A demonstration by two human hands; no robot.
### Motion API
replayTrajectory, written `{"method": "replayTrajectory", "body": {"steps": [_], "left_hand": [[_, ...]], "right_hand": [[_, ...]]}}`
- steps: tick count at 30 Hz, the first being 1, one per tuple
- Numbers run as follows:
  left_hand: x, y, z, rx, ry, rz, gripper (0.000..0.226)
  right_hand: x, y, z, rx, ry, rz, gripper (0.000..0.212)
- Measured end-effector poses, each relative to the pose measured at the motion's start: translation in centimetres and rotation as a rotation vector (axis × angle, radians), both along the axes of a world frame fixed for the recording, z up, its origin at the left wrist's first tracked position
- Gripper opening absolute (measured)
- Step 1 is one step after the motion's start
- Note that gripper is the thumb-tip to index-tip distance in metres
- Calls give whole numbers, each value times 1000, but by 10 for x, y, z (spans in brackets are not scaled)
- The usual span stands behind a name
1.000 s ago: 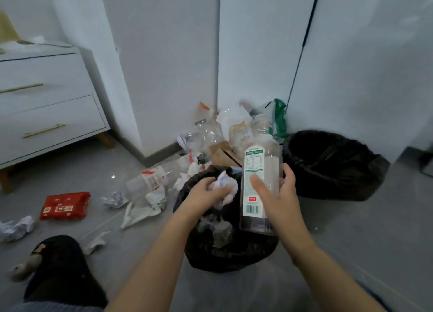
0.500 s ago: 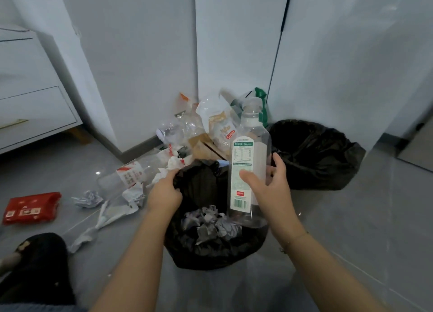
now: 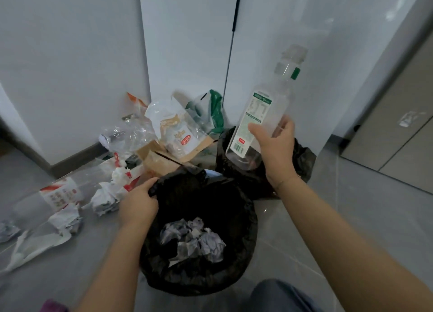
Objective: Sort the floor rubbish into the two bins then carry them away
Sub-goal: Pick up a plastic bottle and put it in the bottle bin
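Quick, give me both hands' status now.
Left hand: gripping the near bin's black liner rim.
Right hand: holding the clear plastic bottle.

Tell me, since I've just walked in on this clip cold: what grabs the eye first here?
The clear plastic bottle, held up tilted in the right hand over the far black-lined bin, stands out first. Next comes the near bin at centre, crumpled paper inside, the left hand gripping its liner's rim. Behind and to the left, wrappers, bags and paper scraps litter the grey floor against the white wall.
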State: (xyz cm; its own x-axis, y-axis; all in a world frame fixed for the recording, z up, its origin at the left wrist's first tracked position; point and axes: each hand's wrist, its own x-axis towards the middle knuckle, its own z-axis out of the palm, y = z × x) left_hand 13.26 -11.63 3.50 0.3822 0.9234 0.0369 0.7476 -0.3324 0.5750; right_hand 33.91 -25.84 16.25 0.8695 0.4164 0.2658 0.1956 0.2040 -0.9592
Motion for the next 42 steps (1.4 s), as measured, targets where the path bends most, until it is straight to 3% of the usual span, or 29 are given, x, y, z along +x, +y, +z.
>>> {"method": "replayTrajectory", "body": {"steps": [2,5,9,13,15,18,23,26,30,33,38,42], "left_hand": [[2,1,-1,-6,10,7,55],[3,-1,-1,-24,7,8,56],[1,-2,-1,-38,3,23,59],[1,-3,0,-33,4,15,58],[1,-2,0,-38,5,15,57],[1,-3,1,-50,14,22,57],[-2,-1,1,-58,4,12,56],[-6,-3,5,-64,-9,13,55],[-18,-10,9,-62,-36,11,55],[-33,-13,13,-92,-70,6,54],[-63,-21,34,-377,-285,-36,44],[-124,-27,41,-349,-368,5,35]], "right_hand": [[19,7,1,-53,-93,-63,62],[39,10,-14,-322,-140,-91,71],[53,3,-41,-722,8,-57,84],[59,6,-42,-1094,176,119,108],[56,6,-41,-1342,107,202,97],[50,2,-40,-1583,-93,330,55],[51,1,-45,-1440,-127,319,30],[51,4,-43,-1091,-243,124,29],[3,-8,-17,-711,-399,238,27],[-45,-17,-9,-712,-436,488,20],[-114,-14,-25,-715,-430,641,17],[-171,-8,-36,-646,-455,739,18]]}}
